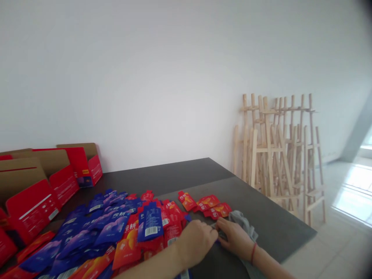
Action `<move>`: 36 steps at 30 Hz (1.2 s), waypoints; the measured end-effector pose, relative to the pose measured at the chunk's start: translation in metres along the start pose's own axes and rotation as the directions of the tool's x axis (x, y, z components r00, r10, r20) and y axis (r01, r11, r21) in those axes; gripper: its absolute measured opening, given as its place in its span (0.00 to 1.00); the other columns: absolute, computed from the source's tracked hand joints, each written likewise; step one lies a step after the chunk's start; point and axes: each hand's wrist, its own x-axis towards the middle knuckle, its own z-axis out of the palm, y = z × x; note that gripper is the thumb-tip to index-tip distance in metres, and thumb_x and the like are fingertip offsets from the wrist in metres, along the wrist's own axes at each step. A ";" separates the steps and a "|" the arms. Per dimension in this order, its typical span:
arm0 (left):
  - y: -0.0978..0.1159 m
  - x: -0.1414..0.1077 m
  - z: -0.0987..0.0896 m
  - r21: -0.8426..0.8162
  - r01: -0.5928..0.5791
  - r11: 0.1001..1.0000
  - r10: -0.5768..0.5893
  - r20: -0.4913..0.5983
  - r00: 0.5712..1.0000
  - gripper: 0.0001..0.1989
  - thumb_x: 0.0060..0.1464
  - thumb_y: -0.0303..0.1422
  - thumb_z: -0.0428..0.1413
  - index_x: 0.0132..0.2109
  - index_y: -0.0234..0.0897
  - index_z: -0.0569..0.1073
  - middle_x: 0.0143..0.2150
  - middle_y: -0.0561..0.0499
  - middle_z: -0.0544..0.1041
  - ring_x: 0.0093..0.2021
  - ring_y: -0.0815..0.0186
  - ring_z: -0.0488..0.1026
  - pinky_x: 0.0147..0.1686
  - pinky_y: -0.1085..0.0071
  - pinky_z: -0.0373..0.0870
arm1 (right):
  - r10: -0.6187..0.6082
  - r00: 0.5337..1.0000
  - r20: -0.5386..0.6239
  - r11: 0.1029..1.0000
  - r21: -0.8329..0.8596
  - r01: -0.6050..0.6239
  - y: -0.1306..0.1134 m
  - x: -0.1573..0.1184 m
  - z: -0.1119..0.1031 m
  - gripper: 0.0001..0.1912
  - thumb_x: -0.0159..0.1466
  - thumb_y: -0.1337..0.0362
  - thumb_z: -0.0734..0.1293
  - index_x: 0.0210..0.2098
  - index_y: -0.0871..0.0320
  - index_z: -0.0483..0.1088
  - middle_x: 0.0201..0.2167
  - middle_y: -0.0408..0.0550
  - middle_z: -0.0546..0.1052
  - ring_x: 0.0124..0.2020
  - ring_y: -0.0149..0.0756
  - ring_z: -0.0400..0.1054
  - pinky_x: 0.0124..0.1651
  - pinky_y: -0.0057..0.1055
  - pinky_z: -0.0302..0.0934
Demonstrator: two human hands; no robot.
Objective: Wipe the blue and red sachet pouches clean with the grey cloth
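My left hand (196, 240) and my right hand (236, 238) meet over the table, fingers curled and fingertips almost touching. A small bit of blue shows beneath the fingertips, but what they pinch is mostly hidden. A crumpled grey cloth (243, 223) lies behind and beside my right hand. Just beyond the hands are several red-orange packets (213, 205). To the left of my left hand spreads a heap of blue packets (95, 228) and red packets (128, 242), with one blue packet (150, 223) lying on top, barcode up.
Open red cardboard boxes (35, 211) with brown insides line the left side of the dark table (162, 176). Wooden easels (270, 155) lean together past the table's right edge. A white wall (162, 85) rises behind, and pale tiled floor (334, 240) lies at right.
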 end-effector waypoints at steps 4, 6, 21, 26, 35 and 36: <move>-0.048 -0.050 -0.043 -0.101 0.188 0.977 -0.194 -0.055 0.979 0.15 0.62 0.20 0.51 0.51 0.37 0.74 0.49 0.48 0.80 0.48 0.61 0.76 0.51 0.65 0.69 | -0.017 1.000 0.005 1.000 -0.026 0.017 0.004 -0.003 0.003 0.07 0.60 0.67 0.64 0.38 0.54 0.70 0.40 0.46 0.77 0.41 0.42 0.73 0.43 0.33 0.61; -0.075 -0.078 -0.049 -0.104 0.275 0.956 -0.283 -0.065 0.957 0.19 0.60 0.17 0.49 0.52 0.39 0.75 0.52 0.49 0.79 0.52 0.61 0.75 0.56 0.64 0.66 | -0.021 1.000 0.008 1.000 -0.021 0.021 0.005 -0.002 0.003 0.07 0.60 0.67 0.64 0.39 0.54 0.69 0.40 0.46 0.77 0.41 0.40 0.73 0.43 0.32 0.60; -0.110 -0.018 -0.033 0.099 0.484 0.870 -0.493 0.205 0.845 0.12 0.61 0.33 0.53 0.46 0.33 0.79 0.48 0.39 0.80 0.48 0.52 0.78 0.46 0.62 0.72 | 0.135 0.988 -0.070 0.985 -0.099 -0.142 0.000 0.014 0.015 0.06 0.63 0.66 0.62 0.40 0.54 0.69 0.41 0.47 0.78 0.41 0.41 0.74 0.42 0.34 0.63; -0.109 0.057 -0.006 0.099 0.466 0.879 -0.467 0.366 0.805 0.18 0.46 0.43 0.66 0.42 0.37 0.81 0.41 0.40 0.82 0.42 0.49 0.80 0.38 0.62 0.77 | 0.190 0.965 -0.180 0.969 -0.127 -0.214 0.008 0.021 0.025 0.07 0.66 0.66 0.61 0.41 0.52 0.68 0.44 0.50 0.77 0.45 0.46 0.75 0.45 0.39 0.66; -0.049 0.061 0.015 0.034 0.419 0.907 -0.409 0.304 0.860 0.23 0.52 0.42 0.61 0.49 0.30 0.78 0.47 0.36 0.81 0.47 0.48 0.79 0.48 0.57 0.74 | 0.258 0.951 -0.171 0.955 -0.107 -0.278 0.020 0.047 0.020 0.07 0.66 0.67 0.62 0.42 0.56 0.69 0.47 0.54 0.76 0.48 0.46 0.74 0.46 0.38 0.65; -0.037 0.057 0.016 0.027 0.419 0.908 -0.408 0.289 0.866 0.24 0.53 0.42 0.61 0.51 0.29 0.77 0.47 0.35 0.80 0.48 0.47 0.78 0.50 0.56 0.73 | 0.256 0.952 -0.168 0.957 -0.094 -0.274 0.021 0.049 0.018 0.06 0.66 0.68 0.62 0.42 0.56 0.69 0.47 0.54 0.76 0.48 0.46 0.73 0.47 0.38 0.65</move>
